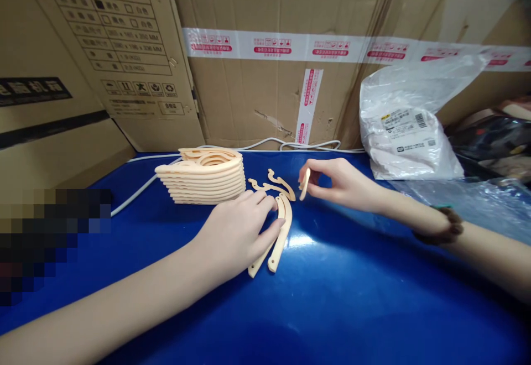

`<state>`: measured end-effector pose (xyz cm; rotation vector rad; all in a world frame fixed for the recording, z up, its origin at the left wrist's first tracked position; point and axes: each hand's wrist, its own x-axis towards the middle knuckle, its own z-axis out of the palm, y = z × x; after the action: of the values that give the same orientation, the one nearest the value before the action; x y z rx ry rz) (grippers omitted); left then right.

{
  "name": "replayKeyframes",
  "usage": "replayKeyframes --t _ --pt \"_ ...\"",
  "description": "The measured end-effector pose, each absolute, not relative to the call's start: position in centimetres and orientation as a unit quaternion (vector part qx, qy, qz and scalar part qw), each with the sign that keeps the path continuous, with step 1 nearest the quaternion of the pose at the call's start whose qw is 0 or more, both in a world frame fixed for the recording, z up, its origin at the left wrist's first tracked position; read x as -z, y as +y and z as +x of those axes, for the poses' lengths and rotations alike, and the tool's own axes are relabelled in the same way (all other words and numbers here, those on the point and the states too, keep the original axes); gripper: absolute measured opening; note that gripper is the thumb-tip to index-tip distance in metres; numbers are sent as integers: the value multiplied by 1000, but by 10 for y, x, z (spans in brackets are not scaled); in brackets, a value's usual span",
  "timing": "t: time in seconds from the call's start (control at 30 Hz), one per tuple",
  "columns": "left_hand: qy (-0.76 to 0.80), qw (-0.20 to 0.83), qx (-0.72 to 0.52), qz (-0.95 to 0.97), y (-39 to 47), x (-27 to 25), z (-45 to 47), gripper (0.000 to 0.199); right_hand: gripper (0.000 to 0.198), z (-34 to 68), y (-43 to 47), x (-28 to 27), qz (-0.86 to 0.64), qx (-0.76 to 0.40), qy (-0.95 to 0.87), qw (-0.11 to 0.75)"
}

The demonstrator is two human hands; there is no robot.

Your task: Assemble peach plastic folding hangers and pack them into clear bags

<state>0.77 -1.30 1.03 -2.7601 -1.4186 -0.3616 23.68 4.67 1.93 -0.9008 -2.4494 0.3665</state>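
Right hand [334, 184], pinched tight on a thin curved piece [306, 185]! Left hand [243, 224] lies over 2 long pale strips [282, 239] on the blue tabletop [332, 298]; whether it grips them, I cannot tell. Just beyond, 2 hooked pieces [289, 189]; left of them, a pale stack [203, 182]; out right, a white plastic bag [409, 133].

A glossy blue counter [352, 304] is backed by brown cardboard [244, 99], crossed by white tape [306, 48]; a printed carton [182, 133] is seen at left, and bright light [300, 241] is reflected.
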Motion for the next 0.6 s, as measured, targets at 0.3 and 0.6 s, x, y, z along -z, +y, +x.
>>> replayKeyframes --t 0.3,0.6 --pt "-545 -27 72 -835 -8 -14 27 31 18 218 41 11 -365 -608 -602 367" --pt "-532 -109 89 -835 -13 -13 24 32 22 218 42 10 -384 -606 -592 368"
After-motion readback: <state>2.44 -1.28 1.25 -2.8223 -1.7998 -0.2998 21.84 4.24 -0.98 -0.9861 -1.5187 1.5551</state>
